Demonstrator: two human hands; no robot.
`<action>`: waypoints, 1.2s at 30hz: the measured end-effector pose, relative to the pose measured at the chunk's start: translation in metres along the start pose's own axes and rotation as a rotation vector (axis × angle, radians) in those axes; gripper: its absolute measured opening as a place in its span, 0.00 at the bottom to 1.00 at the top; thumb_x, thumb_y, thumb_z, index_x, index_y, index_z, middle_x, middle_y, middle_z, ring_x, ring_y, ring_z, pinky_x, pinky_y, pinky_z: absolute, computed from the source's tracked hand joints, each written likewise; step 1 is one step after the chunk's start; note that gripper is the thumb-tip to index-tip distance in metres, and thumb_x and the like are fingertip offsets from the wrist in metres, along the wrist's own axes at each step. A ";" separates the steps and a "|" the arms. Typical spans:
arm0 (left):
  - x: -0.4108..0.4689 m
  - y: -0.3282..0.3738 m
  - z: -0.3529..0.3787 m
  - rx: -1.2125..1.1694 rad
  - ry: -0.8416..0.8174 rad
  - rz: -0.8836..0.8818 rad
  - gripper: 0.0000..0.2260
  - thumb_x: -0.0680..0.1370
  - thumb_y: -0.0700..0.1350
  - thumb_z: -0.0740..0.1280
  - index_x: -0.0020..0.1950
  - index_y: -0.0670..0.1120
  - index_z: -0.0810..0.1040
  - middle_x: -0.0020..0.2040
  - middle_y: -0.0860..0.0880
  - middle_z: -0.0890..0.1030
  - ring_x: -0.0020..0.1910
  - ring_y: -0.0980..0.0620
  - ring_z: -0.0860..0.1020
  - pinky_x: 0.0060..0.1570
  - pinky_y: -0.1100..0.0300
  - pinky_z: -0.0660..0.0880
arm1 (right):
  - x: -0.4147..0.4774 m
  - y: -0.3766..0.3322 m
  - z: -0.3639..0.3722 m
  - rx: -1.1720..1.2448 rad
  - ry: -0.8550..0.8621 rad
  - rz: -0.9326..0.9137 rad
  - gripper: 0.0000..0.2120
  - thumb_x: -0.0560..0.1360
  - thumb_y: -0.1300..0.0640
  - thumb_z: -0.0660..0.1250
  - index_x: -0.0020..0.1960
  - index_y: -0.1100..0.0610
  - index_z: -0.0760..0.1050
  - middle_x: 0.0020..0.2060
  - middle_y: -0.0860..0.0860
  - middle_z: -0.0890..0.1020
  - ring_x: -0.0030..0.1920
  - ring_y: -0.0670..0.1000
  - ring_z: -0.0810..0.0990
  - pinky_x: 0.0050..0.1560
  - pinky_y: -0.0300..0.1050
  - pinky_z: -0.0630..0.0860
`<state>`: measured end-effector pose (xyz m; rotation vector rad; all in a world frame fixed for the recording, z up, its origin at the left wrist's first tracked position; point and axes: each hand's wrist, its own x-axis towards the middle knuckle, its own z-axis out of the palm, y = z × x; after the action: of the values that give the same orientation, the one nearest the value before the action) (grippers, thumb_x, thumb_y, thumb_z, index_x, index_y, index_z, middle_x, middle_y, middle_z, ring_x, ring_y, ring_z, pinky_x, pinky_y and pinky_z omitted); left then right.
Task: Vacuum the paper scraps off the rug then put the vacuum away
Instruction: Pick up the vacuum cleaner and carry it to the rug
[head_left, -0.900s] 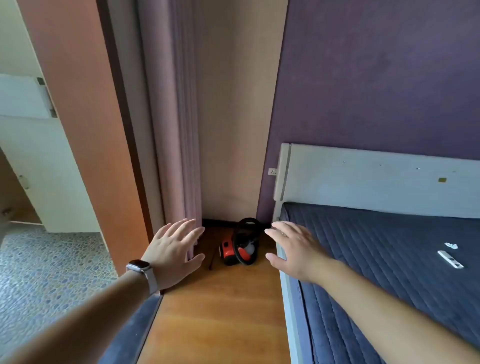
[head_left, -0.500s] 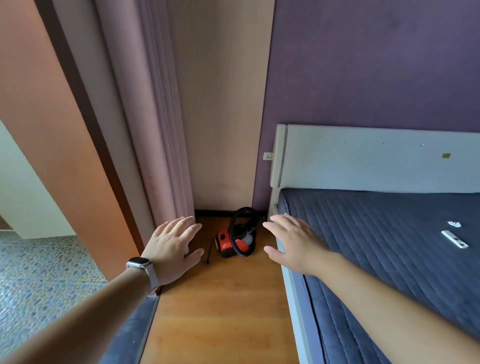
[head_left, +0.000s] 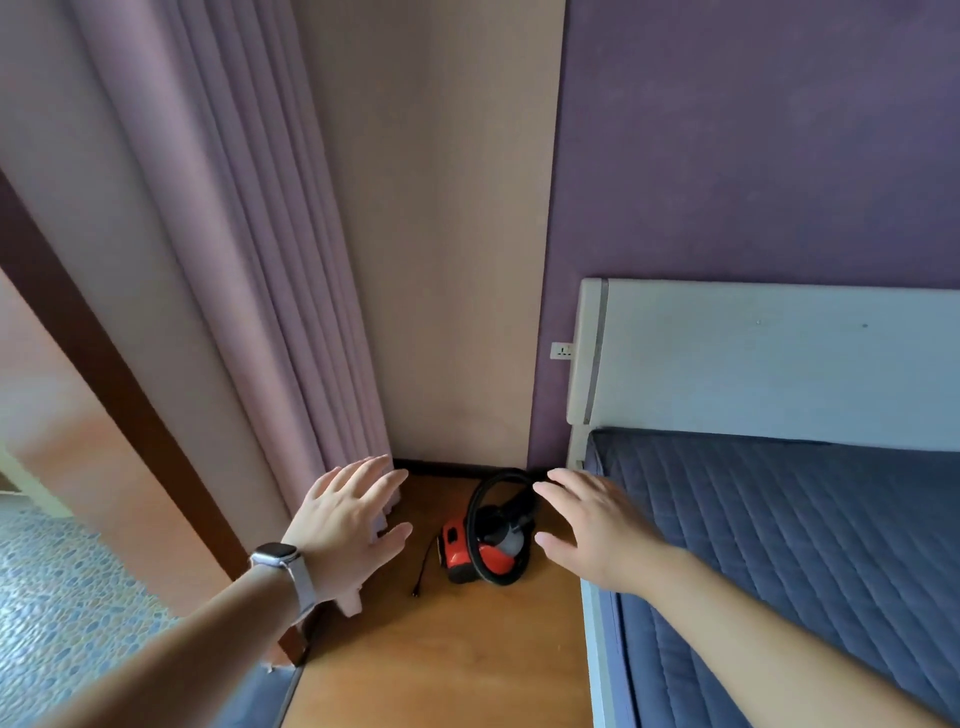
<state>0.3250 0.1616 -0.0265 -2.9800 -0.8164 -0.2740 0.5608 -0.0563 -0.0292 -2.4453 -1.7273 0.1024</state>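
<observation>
Ahead, boxy red vacuum (head_left: 461, 558), looped black hose (head_left: 511, 473), glossy wood floor (head_left: 441, 649).

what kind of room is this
Most likely a bedroom: a white headboard and quilted blue mattress fill the right side, long pink curtains hang on the left, and a small red vacuum sits on the wood floor in the corner.
</observation>
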 end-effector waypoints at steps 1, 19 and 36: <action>0.014 0.003 0.000 -0.002 0.013 -0.006 0.32 0.74 0.67 0.50 0.74 0.55 0.67 0.74 0.52 0.68 0.72 0.49 0.67 0.71 0.51 0.61 | 0.013 0.013 -0.003 -0.007 0.002 -0.011 0.30 0.80 0.39 0.56 0.78 0.50 0.59 0.76 0.46 0.62 0.75 0.49 0.60 0.74 0.44 0.55; 0.194 -0.048 0.062 -0.033 -0.037 -0.044 0.30 0.74 0.66 0.53 0.73 0.56 0.67 0.73 0.51 0.69 0.72 0.47 0.68 0.70 0.49 0.63 | 0.202 0.076 0.009 -0.006 -0.020 -0.093 0.30 0.79 0.37 0.54 0.78 0.49 0.60 0.75 0.46 0.62 0.75 0.49 0.60 0.74 0.46 0.59; 0.384 -0.158 0.155 -0.175 -0.113 -0.015 0.31 0.74 0.66 0.51 0.75 0.55 0.63 0.76 0.51 0.65 0.73 0.46 0.64 0.72 0.47 0.61 | 0.414 0.118 0.045 -0.018 -0.067 -0.038 0.32 0.75 0.36 0.54 0.73 0.52 0.69 0.70 0.47 0.71 0.69 0.52 0.70 0.67 0.49 0.70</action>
<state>0.5940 0.5032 -0.1115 -3.1788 -0.8691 -0.1876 0.8034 0.2981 -0.0805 -2.4471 -1.8083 0.1672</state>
